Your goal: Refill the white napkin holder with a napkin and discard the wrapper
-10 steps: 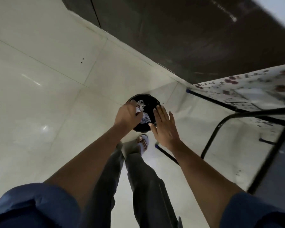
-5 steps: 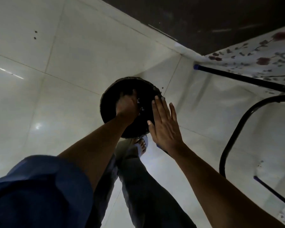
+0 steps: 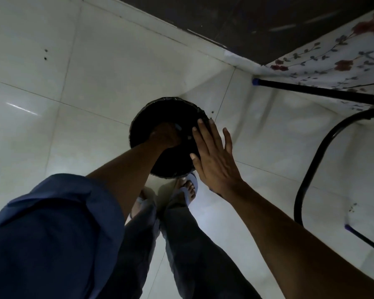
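Pale glossy floor tiles (image 3: 95,67) surround a round black bin (image 3: 160,113) where the left hand (image 3: 164,134) is sunk inside, grip hidden, wrapper unseen but probably light, crinkly stuff you'd pinch anywhere, while the right hand (image 3: 214,160) hovers flat, fingers spread, beside its rim.

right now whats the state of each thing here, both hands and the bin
left hand: reaching down inside the bin, grip hidden in the dark
right hand: open, fingers spread, empty, held over the bin's right rim
black bin: upright on the tiled floor, no lid, contents too dark to tell
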